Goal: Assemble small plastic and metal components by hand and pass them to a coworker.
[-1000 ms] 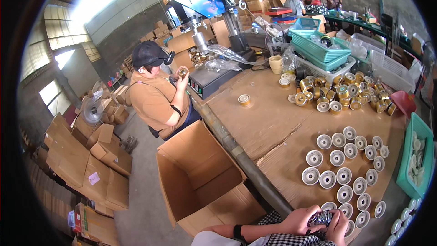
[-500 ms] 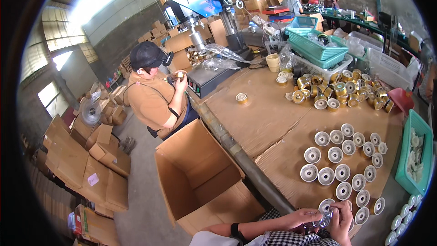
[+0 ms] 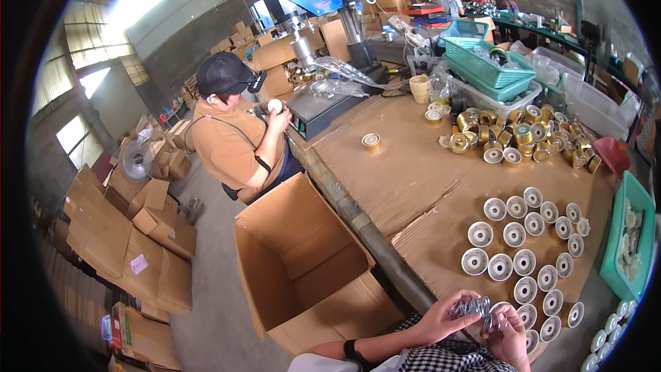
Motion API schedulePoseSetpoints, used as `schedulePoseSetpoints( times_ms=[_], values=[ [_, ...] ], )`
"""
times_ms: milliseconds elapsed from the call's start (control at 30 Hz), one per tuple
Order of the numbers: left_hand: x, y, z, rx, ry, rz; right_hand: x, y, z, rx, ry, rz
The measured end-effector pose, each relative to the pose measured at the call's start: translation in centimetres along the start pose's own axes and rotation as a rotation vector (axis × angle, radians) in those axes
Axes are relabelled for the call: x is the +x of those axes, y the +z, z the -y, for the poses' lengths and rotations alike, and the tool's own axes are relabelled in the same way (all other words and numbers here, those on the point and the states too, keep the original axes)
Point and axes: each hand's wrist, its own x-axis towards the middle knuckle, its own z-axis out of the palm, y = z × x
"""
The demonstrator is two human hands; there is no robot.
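Observation:
My left hand (image 3: 441, 318) is closed around several shiny metal coil springs (image 3: 471, 306) at the lower edge of the table. Beside it, my right hand (image 3: 511, 342) pinches another coil spring (image 3: 494, 323) close to the left hand's bunch. Just beyond my hands, round white-faced cups (image 3: 525, 262) stand in loose rows on the brown table covering (image 3: 413, 186). Parts of the nearest cups are hidden behind my right hand.
An open cardboard box (image 3: 313, 310) stands left of the table. Gold-and-white parts (image 3: 523, 134) lie heaped at the back, near green baskets (image 3: 485, 69). A green basket (image 3: 630, 234) holds white pieces at right. Across the table, a co-worker (image 3: 237, 131) holds a round part (image 3: 275, 105).
The springs in my left hand have come into fuller view as my hands moved slightly apart. The co-worker has turned the round part, and the whole view has shifted a little.

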Motion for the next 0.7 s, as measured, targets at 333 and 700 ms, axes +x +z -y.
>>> schedulePoseSetpoints(
  times_ms=[333,700],
  values=[
    [-0.7,-2.9,-2.2,-0.037,-0.284,-0.144,2.9,3.2,6.0,-0.711,0.061,0.062],
    [0.6,-3.1,-0.8,-0.148,-0.226,-0.308,19.7,3.0,5.5,-1.391,-0.619,-0.002]
  ],
)
